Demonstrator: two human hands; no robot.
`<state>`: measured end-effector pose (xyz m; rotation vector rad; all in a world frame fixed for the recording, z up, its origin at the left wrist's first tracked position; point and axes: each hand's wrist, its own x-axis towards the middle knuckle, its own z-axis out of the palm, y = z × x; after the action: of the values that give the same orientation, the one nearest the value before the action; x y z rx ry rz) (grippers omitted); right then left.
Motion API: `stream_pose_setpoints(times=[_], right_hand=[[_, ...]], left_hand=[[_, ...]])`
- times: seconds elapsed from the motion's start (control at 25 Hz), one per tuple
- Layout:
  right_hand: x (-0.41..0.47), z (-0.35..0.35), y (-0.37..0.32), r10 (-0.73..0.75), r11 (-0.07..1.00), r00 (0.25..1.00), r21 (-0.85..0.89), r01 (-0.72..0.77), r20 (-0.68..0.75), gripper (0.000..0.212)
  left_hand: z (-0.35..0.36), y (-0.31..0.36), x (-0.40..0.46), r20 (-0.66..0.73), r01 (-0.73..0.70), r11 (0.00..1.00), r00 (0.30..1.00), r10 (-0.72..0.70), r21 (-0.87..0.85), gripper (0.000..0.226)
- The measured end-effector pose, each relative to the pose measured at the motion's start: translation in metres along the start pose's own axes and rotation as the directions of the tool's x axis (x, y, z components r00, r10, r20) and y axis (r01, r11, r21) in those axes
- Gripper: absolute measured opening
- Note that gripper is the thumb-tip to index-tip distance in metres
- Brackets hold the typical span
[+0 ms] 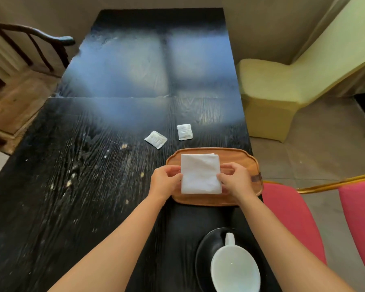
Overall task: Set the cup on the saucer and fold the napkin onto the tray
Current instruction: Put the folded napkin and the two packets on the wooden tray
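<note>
Using the wooden tray (pixel 238 157) as the anchor here. Far off to its left and further back there was a dark wooden chair (pixel 40 45) pulled up beside the black table (pixel 93 165), and the tabletop left of the tray was speckled with pale crumbs (pixel 72 178). Just behind the tray's left end sat two small white packets (pixel 155 139), close together but not touching each other.

Your left hand (pixel 167 180) was at the tray's left end, fingers curled in and pinching the left edge of the napkin (pixel 200 174). The napkin itself was folded into a neat white square lying on the tray, left of its middle. Your right hand (pixel 235 179) mirrored that on the napkin's right edge, fingers bent round it; I think the thumb was on top, but the fold hides part of it so I couldn't say for sure.

Nearer to you than the tray, a bit right of its middle, the white cup (pixel 235 268) was sitting on the black saucer (pixel 204 249), handle pointing back toward the tray. Right of the tray, off the table, there was a pink chair (pixel 291 218), and further back a pale yellow covered chair (pixel 268 91).
</note>
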<state>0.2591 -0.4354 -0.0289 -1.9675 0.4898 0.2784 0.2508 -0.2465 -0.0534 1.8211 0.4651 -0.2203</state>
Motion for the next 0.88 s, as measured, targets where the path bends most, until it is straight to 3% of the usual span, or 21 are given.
stream_pose_setpoints(times=[0.2, 0.28, 0.36, 0.44, 0.48, 0.56, 0.72, 0.88], right_hand=[[0.012, 0.006, 0.017, -0.152, 0.974, 0.986, -0.182, 0.137, -0.071, 0.014], [0.013, 0.008, 0.024, -0.236, 0.942, 0.965, -0.273, 0.198, -0.114, 0.02], [0.013, 0.012, 0.03, -0.408, 0.857, 0.905, -0.392, 0.334, -0.121, 0.04], [0.015, 0.016, 0.034, -0.602, 0.663, 0.798, -0.56, 0.497, -0.006, 0.056], [0.017, 0.018, 0.036, -0.652, 0.551, 0.754, -0.637, 0.539, 0.074, 0.057], [0.02, 0.022, 0.042, -0.642, 0.416, 0.742, -0.725, 0.549, 0.194, 0.056], [0.026, 0.021, 0.056, -0.563, 0.366, 0.79, -0.784, 0.502, 0.243, 0.06], [0.027, 0.02, 0.055, -0.585, 0.321, 0.768, -0.795, 0.514, 0.26, 0.059]], left_hand=[[0.015, -0.012, 0.008, -0.082, -0.081, 0.989, 0.992, 0.091, 0.123, 0.025], [0.018, -0.013, 0.003, -0.14, -0.192, 0.958, 0.964, 0.224, 0.211, 0.033], [0.019, -0.017, 0.001, -0.075, -0.423, 0.791, 0.861, 0.502, 0.441, 0.048], [0.022, -0.025, 0.006, 0.157, -0.573, 0.468, 0.729, 0.666, 0.672, 0.061], [0.025, -0.029, 0.01, 0.256, -0.596, 0.338, 0.695, 0.672, 0.728, 0.064], [0.03, -0.034, 0.017, 0.348, -0.591, 0.226, 0.696, 0.629, 0.774, 0.066], [0.031, -0.041, 0.024, 0.414, -0.589, 0.174, 0.719, 0.559, 0.789, 0.068], [0.031, -0.043, 0.026, 0.409, -0.598, 0.196, 0.717, 0.564, 0.777, 0.067]])
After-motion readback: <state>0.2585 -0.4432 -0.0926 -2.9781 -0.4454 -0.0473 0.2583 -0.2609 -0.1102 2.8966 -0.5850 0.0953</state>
